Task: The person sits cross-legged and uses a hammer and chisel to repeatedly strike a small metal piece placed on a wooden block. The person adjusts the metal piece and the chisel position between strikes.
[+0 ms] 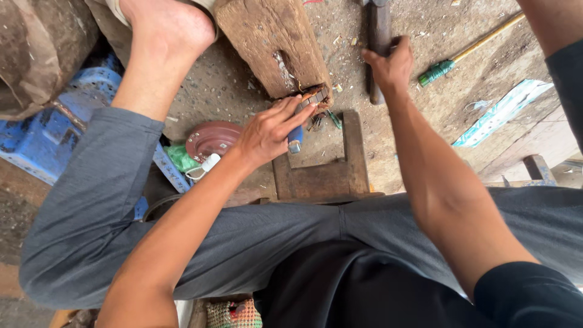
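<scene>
at the far left a blue plastic crate [45, 136] is lying on the dusty ground, partly covered by the person's bent knee in grey trousers [85, 200]. just beside it a reddish-brown round disc [209, 138] is resting flat, with a green scrap [181, 158] and a small white piece [206, 165] touching its lower edge. the person's bare foot [164, 30] is pressing down on the upper end of a worn wooden block [273, 42].

the left hand [270, 130] is closing around a blue-handled tool [295, 138], fingers curled together on the handle, with the fingertips [306, 109] touching a small brown part [316, 96] sitting at the lower end of the wooden block. below the hand a flat wooden frame [322, 176] is lying on the ground.

the right hand [388, 67] is clamping shut on the dark handle of a hammer [379, 36], which is standing nearly upright in view just right of the block. further right a green-handled tool with a yellow shaft [461, 54] is lying diagonally, and a pale blue-and-white strip [501, 112] is lying near a wooden edge.
</scene>
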{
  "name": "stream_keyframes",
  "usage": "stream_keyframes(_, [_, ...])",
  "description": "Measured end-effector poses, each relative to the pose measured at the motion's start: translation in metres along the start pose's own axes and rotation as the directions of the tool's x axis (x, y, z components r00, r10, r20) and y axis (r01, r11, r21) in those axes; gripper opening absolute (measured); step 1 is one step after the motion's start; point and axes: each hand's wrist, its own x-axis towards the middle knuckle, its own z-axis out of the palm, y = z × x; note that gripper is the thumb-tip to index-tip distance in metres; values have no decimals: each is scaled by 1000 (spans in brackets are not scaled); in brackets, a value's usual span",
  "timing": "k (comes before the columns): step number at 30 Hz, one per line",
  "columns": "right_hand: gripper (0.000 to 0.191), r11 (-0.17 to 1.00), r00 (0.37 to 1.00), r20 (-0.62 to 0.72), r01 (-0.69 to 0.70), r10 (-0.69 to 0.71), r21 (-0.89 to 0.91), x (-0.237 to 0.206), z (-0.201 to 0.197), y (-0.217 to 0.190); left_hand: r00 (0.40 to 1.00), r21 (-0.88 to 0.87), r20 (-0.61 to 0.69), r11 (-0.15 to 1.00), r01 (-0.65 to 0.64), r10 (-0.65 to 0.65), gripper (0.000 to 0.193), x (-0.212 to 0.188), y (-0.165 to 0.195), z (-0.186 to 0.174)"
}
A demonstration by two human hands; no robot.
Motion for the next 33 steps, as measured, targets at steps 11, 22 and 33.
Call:
stream_keyframes(11, [41,845,968,196,31,-160,535,-68,-116,-91,988,12,-152,1000,15,-13,61,2,-4,21])
stream_keyframes(22, [52,740,730,551,615,-404,-272,-199,-220,-105,976,84,-211,996,-32,49,64,16,-15,26])
stream_keyframes(33, [44,859,770,616,421,-168,-292,-232,-229,-78,950,76,-295,994,-79,98,61,16,-23,26])
